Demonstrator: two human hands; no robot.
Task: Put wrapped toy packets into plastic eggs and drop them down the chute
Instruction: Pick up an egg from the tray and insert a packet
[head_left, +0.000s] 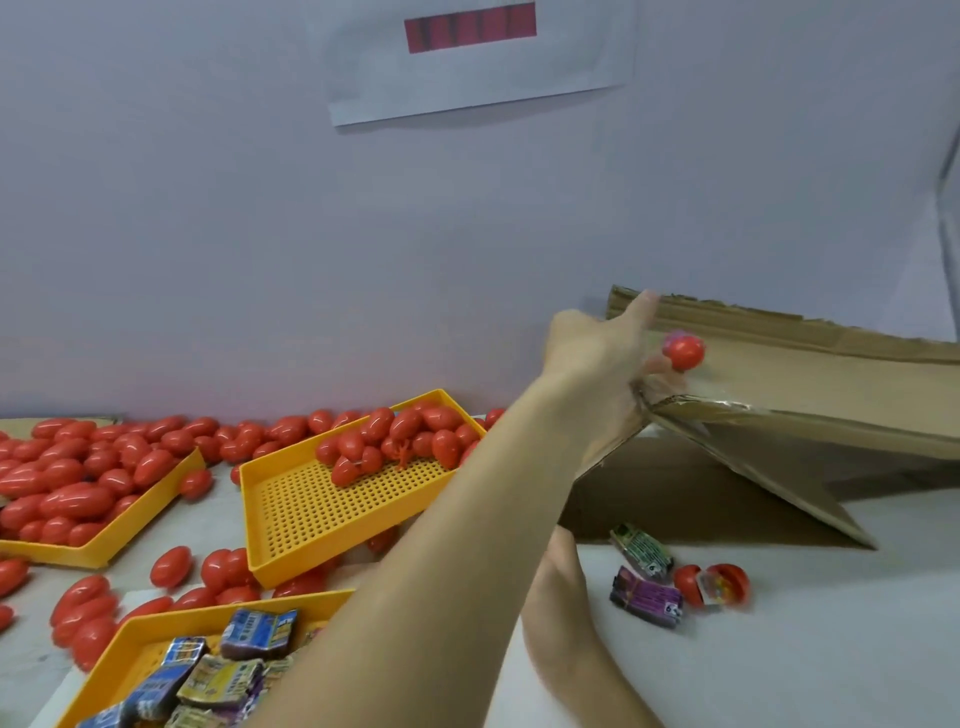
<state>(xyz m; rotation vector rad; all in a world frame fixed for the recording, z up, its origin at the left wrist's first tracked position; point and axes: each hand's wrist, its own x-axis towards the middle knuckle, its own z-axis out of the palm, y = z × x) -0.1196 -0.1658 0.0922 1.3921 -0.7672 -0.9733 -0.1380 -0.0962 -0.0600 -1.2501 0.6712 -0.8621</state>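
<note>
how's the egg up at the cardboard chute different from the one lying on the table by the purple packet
The egg at the chute is closed and whole; the egg on the table lies split open, with a clear wrapped packet showing between its halves. The chute egg sits at the fingertips of the left hand, up over the cardboard chute; the table egg lies untouched beside the purple packet. Both are red plastic.

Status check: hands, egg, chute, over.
Left hand at cardboard chute mouth, fingertips on closed red plastic egg. Right hand mostly hidden behind left forearm. Open egg half and two wrapped packets wait on table. Chute unobstructed.
</note>
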